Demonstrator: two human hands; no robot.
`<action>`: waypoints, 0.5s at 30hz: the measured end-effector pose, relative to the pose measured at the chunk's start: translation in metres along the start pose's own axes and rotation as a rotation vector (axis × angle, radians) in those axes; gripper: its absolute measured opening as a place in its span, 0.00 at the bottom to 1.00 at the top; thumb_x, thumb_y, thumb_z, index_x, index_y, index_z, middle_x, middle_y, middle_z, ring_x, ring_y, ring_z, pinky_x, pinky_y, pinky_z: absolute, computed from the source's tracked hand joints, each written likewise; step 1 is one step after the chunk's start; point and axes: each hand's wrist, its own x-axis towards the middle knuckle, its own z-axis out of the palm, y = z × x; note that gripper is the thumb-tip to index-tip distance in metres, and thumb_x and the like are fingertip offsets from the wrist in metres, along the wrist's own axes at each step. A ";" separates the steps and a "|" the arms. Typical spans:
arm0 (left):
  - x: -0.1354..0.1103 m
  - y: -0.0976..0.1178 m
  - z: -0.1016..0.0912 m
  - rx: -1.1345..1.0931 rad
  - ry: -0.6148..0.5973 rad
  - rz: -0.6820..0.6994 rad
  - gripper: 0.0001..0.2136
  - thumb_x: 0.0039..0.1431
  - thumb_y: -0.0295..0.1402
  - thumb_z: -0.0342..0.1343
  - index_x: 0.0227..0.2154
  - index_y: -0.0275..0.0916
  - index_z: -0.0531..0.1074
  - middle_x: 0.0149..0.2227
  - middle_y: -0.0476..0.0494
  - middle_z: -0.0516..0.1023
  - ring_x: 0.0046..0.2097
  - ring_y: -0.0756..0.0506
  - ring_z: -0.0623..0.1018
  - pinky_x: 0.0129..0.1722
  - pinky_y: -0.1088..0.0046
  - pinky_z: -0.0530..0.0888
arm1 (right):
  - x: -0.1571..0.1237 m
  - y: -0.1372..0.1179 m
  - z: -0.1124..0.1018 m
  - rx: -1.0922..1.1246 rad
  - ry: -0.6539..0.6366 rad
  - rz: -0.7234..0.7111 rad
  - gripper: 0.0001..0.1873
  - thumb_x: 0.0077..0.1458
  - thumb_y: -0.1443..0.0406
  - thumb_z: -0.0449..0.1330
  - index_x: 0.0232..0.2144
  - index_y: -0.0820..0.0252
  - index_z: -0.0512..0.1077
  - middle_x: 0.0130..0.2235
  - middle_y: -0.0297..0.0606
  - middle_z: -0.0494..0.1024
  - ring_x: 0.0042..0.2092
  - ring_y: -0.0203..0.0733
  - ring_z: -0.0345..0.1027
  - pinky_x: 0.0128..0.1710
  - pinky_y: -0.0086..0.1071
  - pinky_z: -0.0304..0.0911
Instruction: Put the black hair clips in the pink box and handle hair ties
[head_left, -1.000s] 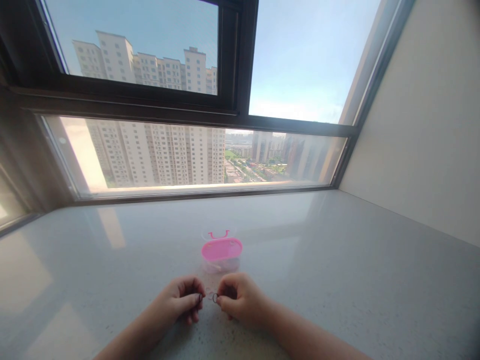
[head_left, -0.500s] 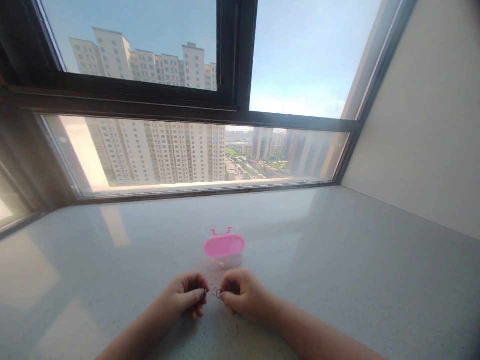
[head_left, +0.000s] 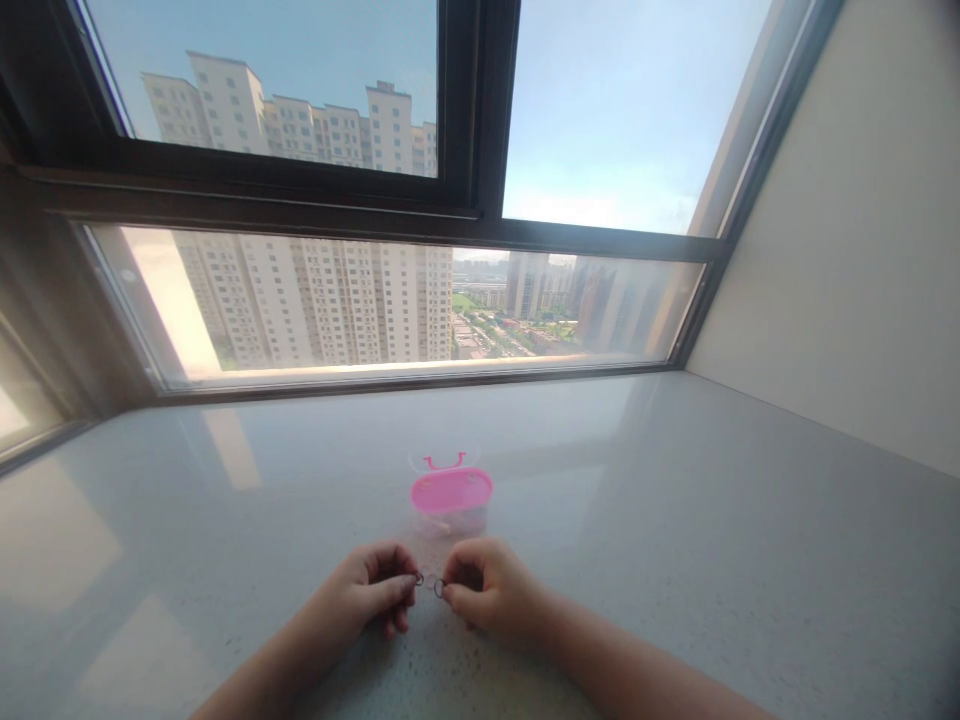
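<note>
At the lower centre of the frame, 2 bare hands face each other just above the speckled windowsill [head_left: 720, 540]. The left hand [head_left: 379, 588] is closed, its thumb and fingers pinching a small dark ring [head_left: 421, 579] at their tips. The right hand [head_left: 487, 590] pinches a 2nd dark ring [head_left: 436, 590] the same way, its loop jutting out toward the left hand. The 2 rings are near each other but apart. Faint pale loops [head_left: 430, 580] show in the gap between them, too blurred to make out.

Just beyond the hands, near the centre, sits an oval box [head_left: 450, 523] with a pink top and a see-through body; what it holds is unclear. A pink handle [head_left: 445, 465] shows at its far side. A plain wall [head_left: 847, 250] fills the right, and the dark window frame [head_left: 360, 205] crosses the upper half. Outside, an apartment block [head_left: 322, 300] rises at upper left.
</note>
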 end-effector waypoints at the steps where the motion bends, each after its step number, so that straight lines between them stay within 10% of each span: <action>1: 0.000 0.000 0.000 -0.011 0.004 0.003 0.12 0.45 0.38 0.62 0.26 0.35 0.69 0.21 0.52 0.72 0.20 0.51 0.72 0.18 0.78 0.65 | 0.000 0.000 0.000 0.006 0.001 0.001 0.02 0.45 0.70 0.56 0.22 0.64 0.67 0.17 0.27 0.64 0.18 0.29 0.59 0.16 0.21 0.50; 15: -0.002 0.006 0.003 0.015 0.032 -0.032 0.14 0.42 0.41 0.64 0.24 0.34 0.71 0.20 0.51 0.74 0.20 0.51 0.72 0.18 0.79 0.65 | 0.000 0.006 0.004 0.024 0.009 0.029 0.03 0.45 0.67 0.56 0.23 0.63 0.67 0.18 0.27 0.64 0.19 0.29 0.59 0.17 0.20 0.51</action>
